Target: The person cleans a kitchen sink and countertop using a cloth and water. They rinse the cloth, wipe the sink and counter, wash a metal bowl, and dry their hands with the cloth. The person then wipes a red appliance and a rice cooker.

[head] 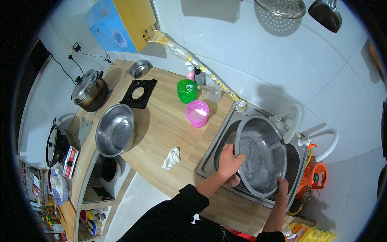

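Observation:
A large grey basin (261, 163) is tilted over the steel sink (205, 169), under the white faucet (294, 121), from which water runs into it. My left hand (229, 160) grips the basin's left rim, thumb over the edge. My right hand (281, 186) holds its lower right rim; part of its fingers is hidden by the basin. A pinkish cloth or sponge (232, 180) lies at the sink's near edge, below my left hand. On the wooden counter to the left lie a crumpled white cloth (171, 158) and a pink plastic cup (197, 113) holding something white.
A steel bowl (116, 130), a black stove plate (139, 93), a lidded pot (90, 90) and a small steel bowl (139, 69) stand farther left. A green container (186, 91) and bottles are near the wall. A second faucet (326, 139) and an orange gas cylinder (317, 177) are at the right.

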Motion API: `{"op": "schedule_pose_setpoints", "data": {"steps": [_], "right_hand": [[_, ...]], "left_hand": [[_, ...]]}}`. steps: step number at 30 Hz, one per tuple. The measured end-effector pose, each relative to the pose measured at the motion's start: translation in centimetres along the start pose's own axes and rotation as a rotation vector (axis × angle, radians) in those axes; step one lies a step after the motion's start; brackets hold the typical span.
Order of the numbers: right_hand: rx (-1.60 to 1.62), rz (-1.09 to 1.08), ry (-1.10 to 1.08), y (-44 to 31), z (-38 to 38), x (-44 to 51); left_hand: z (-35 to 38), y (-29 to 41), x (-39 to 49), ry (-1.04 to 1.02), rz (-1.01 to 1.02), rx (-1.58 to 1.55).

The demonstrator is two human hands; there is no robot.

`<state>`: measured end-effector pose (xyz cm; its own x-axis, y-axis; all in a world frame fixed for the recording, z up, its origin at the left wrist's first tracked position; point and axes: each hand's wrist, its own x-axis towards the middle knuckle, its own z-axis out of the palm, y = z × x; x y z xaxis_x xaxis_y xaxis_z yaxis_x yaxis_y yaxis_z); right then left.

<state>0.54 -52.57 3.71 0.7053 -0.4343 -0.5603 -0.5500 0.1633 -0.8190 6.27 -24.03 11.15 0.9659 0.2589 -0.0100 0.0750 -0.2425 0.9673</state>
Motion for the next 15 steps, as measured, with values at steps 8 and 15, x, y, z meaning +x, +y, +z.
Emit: {"op": "schedule_pose_setpoints", "data": {"steps": [8,15], "right_hand": [[-0.202,0.194,-0.058,-0.5,-1.0,-1.2],[-0.252,-0.248,0.085,-2.5,-3.6,-3.5]], "left_hand": [[-1.5,-1.6,0.1,-0.072,-0.401,-0.079],[0.1,-6.3,-2.3,-0.160,-0.517,-0.196]]}}
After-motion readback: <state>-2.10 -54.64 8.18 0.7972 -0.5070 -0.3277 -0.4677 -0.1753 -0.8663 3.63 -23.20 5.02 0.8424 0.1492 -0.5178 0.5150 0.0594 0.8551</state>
